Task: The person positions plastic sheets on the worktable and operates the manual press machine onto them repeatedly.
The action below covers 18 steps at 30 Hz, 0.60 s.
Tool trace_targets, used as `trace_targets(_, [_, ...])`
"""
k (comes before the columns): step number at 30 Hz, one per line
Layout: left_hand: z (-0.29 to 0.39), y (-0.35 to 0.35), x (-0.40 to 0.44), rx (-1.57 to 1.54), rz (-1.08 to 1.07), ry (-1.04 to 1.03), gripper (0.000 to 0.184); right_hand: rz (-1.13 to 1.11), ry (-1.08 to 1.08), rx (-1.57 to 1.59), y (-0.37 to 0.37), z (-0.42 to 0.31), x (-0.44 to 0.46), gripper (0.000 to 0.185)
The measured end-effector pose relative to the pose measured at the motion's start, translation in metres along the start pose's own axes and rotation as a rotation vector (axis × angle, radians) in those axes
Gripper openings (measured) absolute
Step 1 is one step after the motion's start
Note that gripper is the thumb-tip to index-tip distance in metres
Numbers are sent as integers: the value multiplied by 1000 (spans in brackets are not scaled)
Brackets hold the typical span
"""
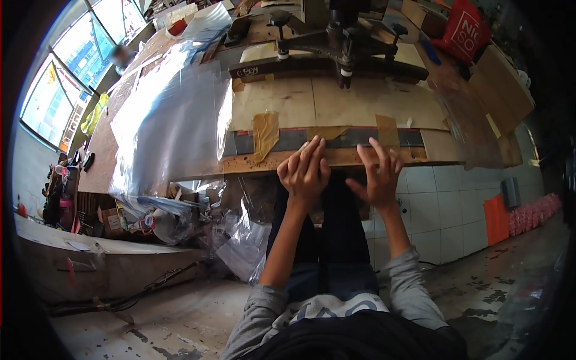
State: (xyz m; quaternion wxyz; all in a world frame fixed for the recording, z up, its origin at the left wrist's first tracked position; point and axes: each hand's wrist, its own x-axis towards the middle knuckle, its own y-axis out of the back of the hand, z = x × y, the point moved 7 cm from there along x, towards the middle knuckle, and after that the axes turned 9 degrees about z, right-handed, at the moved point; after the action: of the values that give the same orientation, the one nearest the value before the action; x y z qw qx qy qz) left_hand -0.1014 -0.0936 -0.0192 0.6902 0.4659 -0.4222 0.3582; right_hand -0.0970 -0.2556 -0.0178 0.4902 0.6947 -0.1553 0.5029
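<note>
My left hand (305, 171) is over the front edge of the wooden work table (240, 163), its fingers stretched and close together, with nothing seen in it. To its right, my right hand (379, 174) has its fingers spread near the same edge and holds nothing. Both hands are beside a dark strip (354, 139) fixed along the board with pieces of brown tape (266, 135). Behind the strip lies a pale wooden board (348, 99). Above that board stands a dark metal press bar (330, 67) with screw knobs.
Clear plastic sheets (180, 120) are stacked on the left of the table. Another clear sheet (465, 120) and a cardboard box (501, 90) are at the right, near a red bag (465, 30). A blurred person (122, 57) is by the windows.
</note>
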Motion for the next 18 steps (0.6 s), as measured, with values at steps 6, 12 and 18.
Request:
trace_targets(6, [-3, 18, 6, -238, -389, 15, 47, -82, 59, -52, 3, 16, -21, 47])
trace_targets(12, [-41, 45, -12, 6, -477, -134, 55, -206, 43, 0, 19, 17, 2, 32])
trace_targets(18, [-45, 56, 19, -151, -444, -47, 37, -264, -21, 27, 35, 17, 38, 33])
